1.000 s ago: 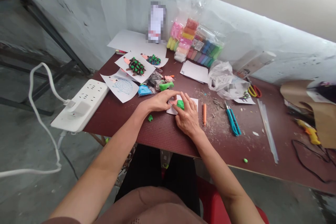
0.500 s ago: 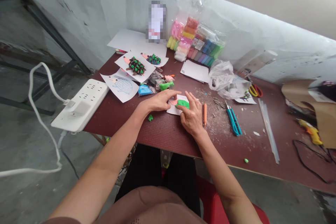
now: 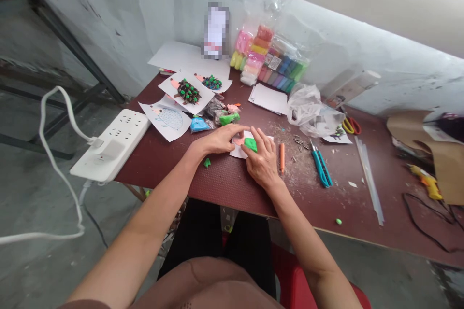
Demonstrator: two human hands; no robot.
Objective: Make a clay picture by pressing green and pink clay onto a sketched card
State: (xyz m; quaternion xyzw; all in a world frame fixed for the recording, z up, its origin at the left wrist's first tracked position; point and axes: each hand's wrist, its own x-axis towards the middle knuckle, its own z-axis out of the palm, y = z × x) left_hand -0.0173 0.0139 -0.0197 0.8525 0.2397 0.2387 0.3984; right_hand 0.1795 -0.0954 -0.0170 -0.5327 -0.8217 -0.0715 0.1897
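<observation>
A small white card (image 3: 236,153) lies on the dark red table between my hands. On it are a flat green clay piece (image 3: 250,144) and a pink clay piece (image 3: 239,140) to its left. My left hand (image 3: 225,139) rests at the card's left side, thumb and fingers apart, beside the pink clay. My right hand (image 3: 263,155) lies over the right part of the green clay and the card, its fingers spread and partly covering both. A small green clay bit (image 3: 207,162) sits near my left wrist.
Hedgehog cards (image 3: 188,91), a blue clay pack (image 3: 199,124) and green clay (image 3: 229,118) lie at the left. Bagged clay (image 3: 271,60) stands behind. An orange stick (image 3: 282,157), a teal cutter (image 3: 322,166), scissors (image 3: 351,125) and a glue gun (image 3: 427,182) are rightward. A power strip (image 3: 110,145) overhangs the left edge.
My right hand has shifted slightly left, and its fingers now cover more of the green clay. My left hand has hardly moved.
</observation>
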